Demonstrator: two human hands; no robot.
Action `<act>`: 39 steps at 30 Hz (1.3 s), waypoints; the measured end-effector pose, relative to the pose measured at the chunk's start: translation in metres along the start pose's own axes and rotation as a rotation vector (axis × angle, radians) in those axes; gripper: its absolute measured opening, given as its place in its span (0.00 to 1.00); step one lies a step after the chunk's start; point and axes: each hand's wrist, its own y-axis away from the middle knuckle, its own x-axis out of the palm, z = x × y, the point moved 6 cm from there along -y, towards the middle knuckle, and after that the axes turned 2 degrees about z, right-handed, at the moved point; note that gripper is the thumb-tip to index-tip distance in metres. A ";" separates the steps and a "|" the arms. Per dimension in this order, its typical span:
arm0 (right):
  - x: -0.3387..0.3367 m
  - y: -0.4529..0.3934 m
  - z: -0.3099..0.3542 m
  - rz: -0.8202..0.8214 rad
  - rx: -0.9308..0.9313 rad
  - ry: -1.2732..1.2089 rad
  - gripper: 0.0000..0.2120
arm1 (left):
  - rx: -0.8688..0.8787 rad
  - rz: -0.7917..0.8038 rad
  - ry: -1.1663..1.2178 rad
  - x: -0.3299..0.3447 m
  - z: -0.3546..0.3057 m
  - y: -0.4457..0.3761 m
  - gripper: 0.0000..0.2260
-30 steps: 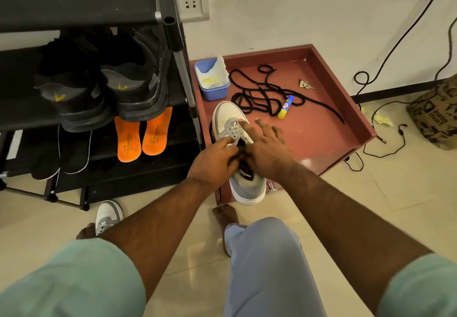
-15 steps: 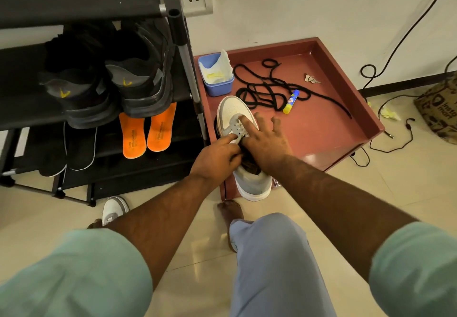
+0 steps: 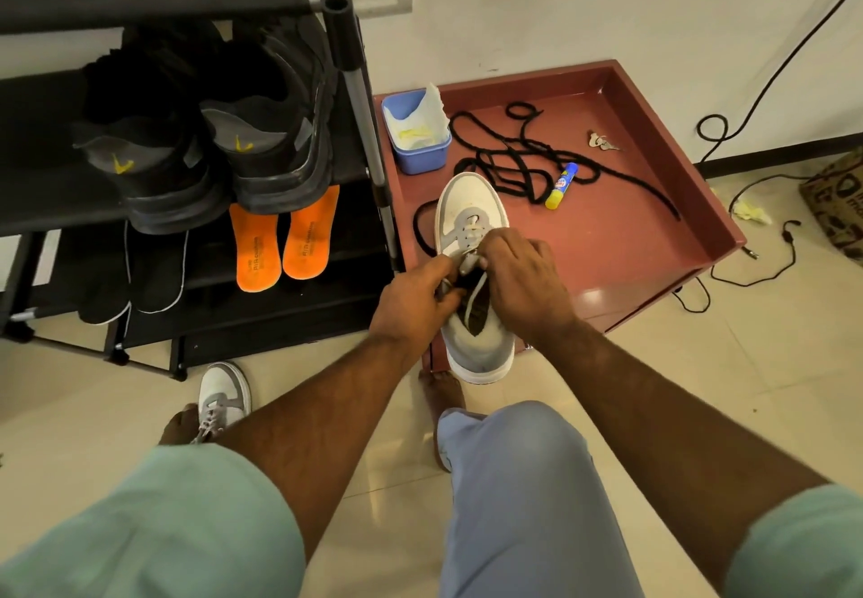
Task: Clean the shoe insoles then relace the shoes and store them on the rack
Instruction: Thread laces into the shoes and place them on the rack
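A white and grey sneaker (image 3: pixel 469 210) rests on the front edge of the red tray (image 3: pixel 644 242), toe pointing away. My left hand (image 3: pixel 413 301) pinches its left eyelet flap. My right hand (image 3: pixel 525 277) pinches the tongue and lace area on the right side. A black lace (image 3: pixel 518 168) lies tangled on the tray beyond the toe, one loop running to the shoe's left. The matching sneaker (image 3: pixel 222 399) stands on the floor by my left foot. Two orange insoles (image 3: pixel 282 238) lean on the black rack (image 3: pixel 345 84), under a pair of black shoes (image 3: pixel 205 140).
A blue tub (image 3: pixel 422 154) with a white cloth sits at the tray's back left corner. A blue and yellow glue stick (image 3: pixel 562 185) and keys (image 3: pixel 602 142) lie on the tray. Black cables (image 3: pixel 747 266) trail on the tile floor at right, beside a brown bag (image 3: pixel 836 205).
My right hand has drawn back from lying flat over the laces and curled its fingers on the tongue area. The left hand keeps its pinch. The camera has tilted slightly.
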 end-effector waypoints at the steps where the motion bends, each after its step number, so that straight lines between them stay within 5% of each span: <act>1: 0.001 -0.003 0.000 -0.003 0.043 -0.036 0.06 | -0.003 -0.003 -0.029 -0.001 -0.003 -0.001 0.13; 7: -0.001 -0.019 -0.005 0.052 0.109 -0.055 0.13 | 0.127 -0.167 -0.350 -0.014 -0.033 -0.021 0.16; 10: 0.000 -0.011 -0.009 0.095 0.096 -0.154 0.13 | 0.212 -0.113 -0.417 -0.009 -0.042 -0.026 0.12; 15: 0.002 0.004 -0.015 0.195 0.140 -0.287 0.16 | 0.279 -0.052 -0.245 -0.015 -0.034 -0.031 0.04; 20: 0.002 0.010 -0.014 0.114 0.200 -0.306 0.11 | -0.036 -0.190 0.121 -0.024 -0.006 -0.031 0.06; 25: 0.005 0.003 -0.010 0.058 0.249 -0.332 0.08 | 0.146 0.020 -0.293 -0.014 -0.033 -0.033 0.17; 32: -0.002 0.008 -0.008 -0.101 0.338 -0.510 0.08 | 0.685 0.140 -0.962 0.004 -0.069 -0.040 0.09; 39: 0.014 0.012 -0.013 -0.057 0.490 -0.599 0.12 | 0.470 0.419 -0.969 -0.006 -0.068 -0.064 0.10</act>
